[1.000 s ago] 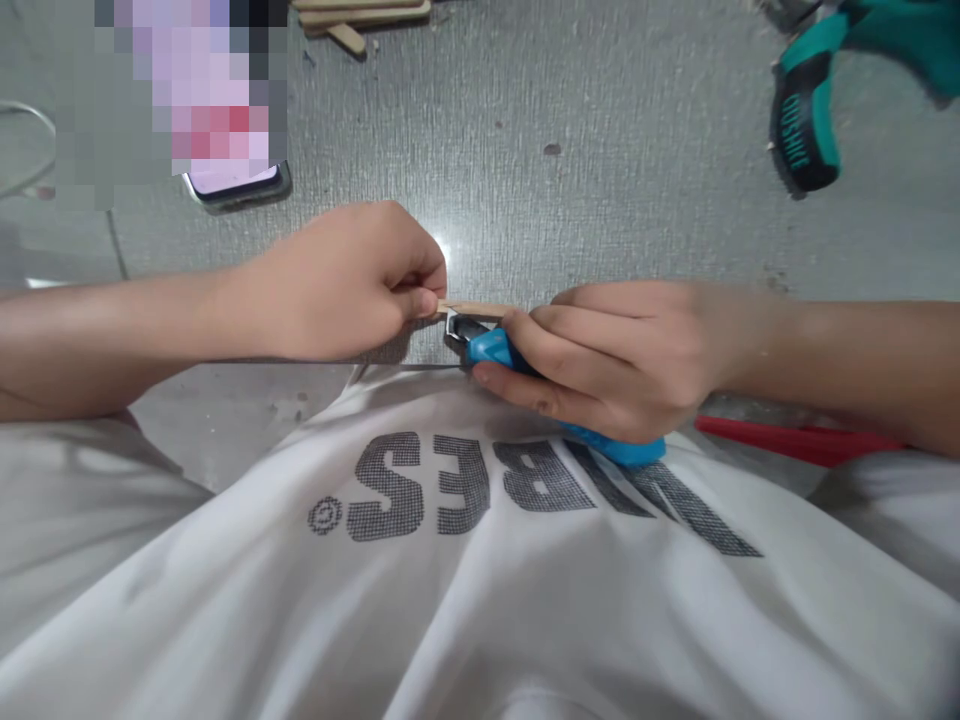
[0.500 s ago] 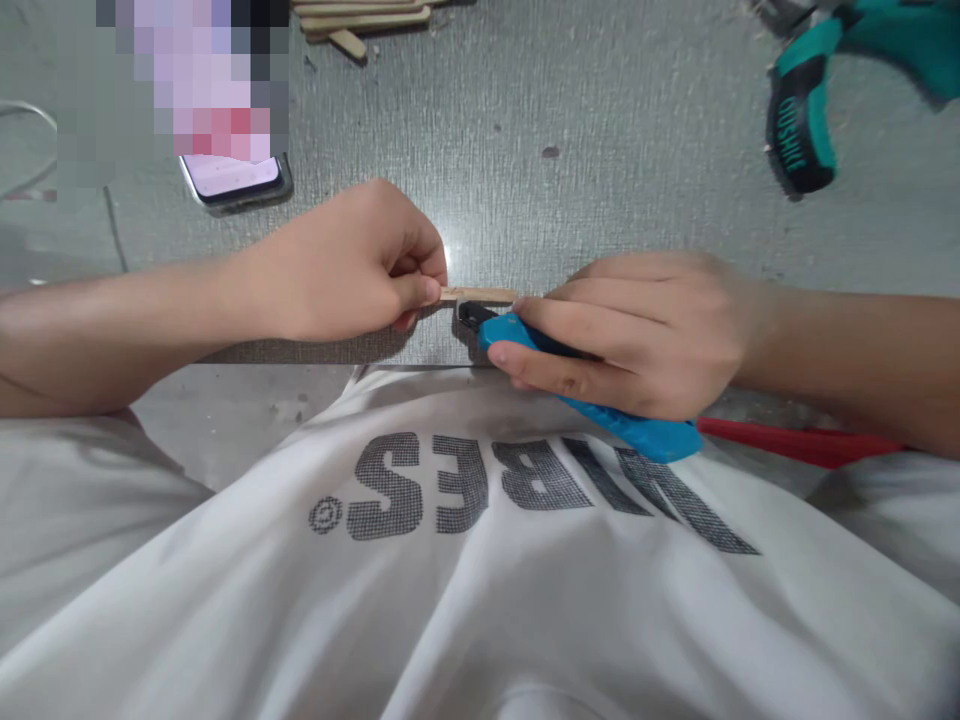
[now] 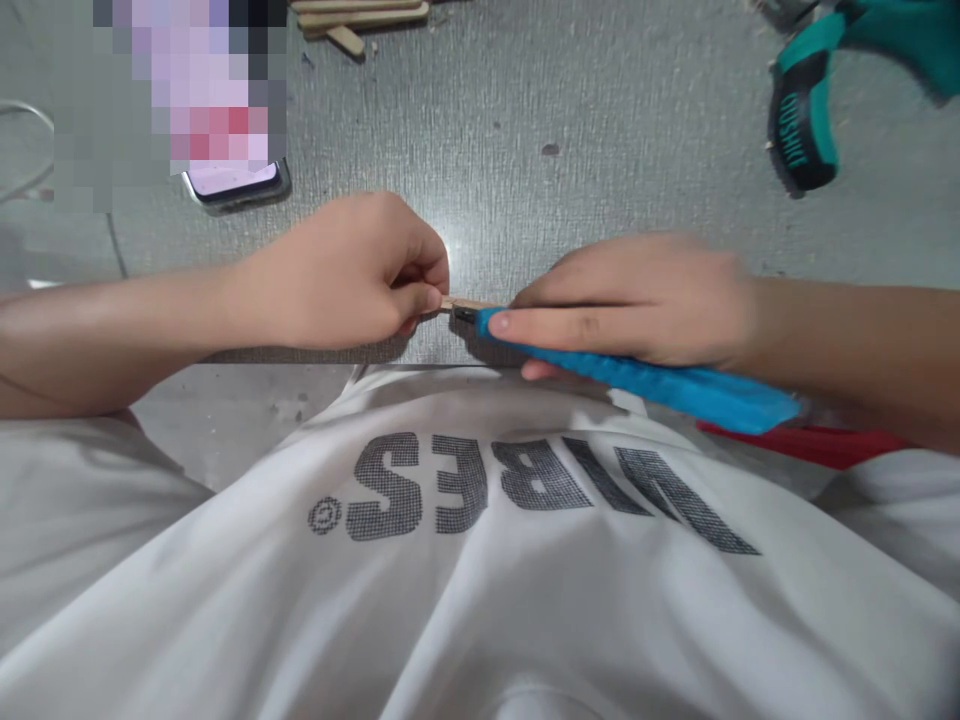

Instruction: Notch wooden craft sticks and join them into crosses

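A small wooden stick [image 3: 472, 301] lies near the table's front edge, its left end pinched between the thumb and fingers of my left hand [image 3: 360, 270]. My right hand [image 3: 637, 300] is closed round a blue-handled tool [image 3: 660, 385], whose short dark tip points left and sits just below the stick. The right fingers cover the stick's right end, so whether they touch it cannot be made out. The tool's handle slants down to the right, past the table edge.
A phone [image 3: 234, 182] lies at the upper left, partly behind a pixelated patch. Wooden sticks [image 3: 367, 18] are piled at the top. Teal and black pliers [image 3: 808, 125] rest at the upper right of the grey table [image 3: 480, 180]. Something red [image 3: 810, 445] shows below my right forearm.
My right hand has shifted slightly up, and the blue tool has turned flatter, its handle end now farther right. The stick tilts slightly down to the right, more of it covered. My left hand keeps its pinch.
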`<state>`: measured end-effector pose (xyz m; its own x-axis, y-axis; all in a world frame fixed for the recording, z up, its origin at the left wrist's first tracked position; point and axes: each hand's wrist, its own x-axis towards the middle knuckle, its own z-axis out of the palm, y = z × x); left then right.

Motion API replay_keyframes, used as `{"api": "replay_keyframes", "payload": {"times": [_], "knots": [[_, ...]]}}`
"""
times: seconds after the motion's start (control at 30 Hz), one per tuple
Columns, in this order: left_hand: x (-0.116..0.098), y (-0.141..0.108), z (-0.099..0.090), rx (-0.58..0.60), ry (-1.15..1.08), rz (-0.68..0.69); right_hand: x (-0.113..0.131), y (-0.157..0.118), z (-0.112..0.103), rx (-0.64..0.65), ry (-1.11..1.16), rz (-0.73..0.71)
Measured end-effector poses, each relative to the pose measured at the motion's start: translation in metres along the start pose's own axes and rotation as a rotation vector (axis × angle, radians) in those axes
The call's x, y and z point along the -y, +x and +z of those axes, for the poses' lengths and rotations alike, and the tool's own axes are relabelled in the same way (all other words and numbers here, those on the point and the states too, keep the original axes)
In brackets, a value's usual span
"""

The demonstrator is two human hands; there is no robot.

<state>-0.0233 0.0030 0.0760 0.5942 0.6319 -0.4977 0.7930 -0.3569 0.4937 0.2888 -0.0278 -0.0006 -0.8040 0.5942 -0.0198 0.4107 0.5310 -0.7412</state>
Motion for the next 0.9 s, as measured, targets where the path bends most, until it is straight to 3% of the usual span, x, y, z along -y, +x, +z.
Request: {"api": "replay_keyframes", "payload": {"times": [0.13, 0.33, 0.5, 0.63, 0.8, 0.9], "knots": [[0.006, 0.003, 0.003, 0.009, 0.039, 0.028, 0.003, 0.004, 0.001, 0.028, 0.060, 0.061], [-0.005, -0.003, -0.004, 0.032, 0.010, -0.012, -0.015, 0.000, 0.005, -0.040, -0.352, -0.399], [-0.005, 0.003, -0.009, 0.046, -0.089, -0.012, 0.000, -0.001, -0.002, -0.090, -0.686, -0.628], [-0.003, 0.007, -0.012, 0.078, -0.196, -0.026, 0.009, -0.002, -0.003, -0.185, -0.844, -0.634], [-0.009, 0.003, -0.016, 0.061, -0.178, -0.042, 0.005, -0.004, -0.010, -0.285, -0.933, -0.725], [-0.008, 0.004, -0.015, 0.056, -0.175, -0.039, 0.000, -0.005, -0.007, -0.205, -0.877, -0.709]]}}
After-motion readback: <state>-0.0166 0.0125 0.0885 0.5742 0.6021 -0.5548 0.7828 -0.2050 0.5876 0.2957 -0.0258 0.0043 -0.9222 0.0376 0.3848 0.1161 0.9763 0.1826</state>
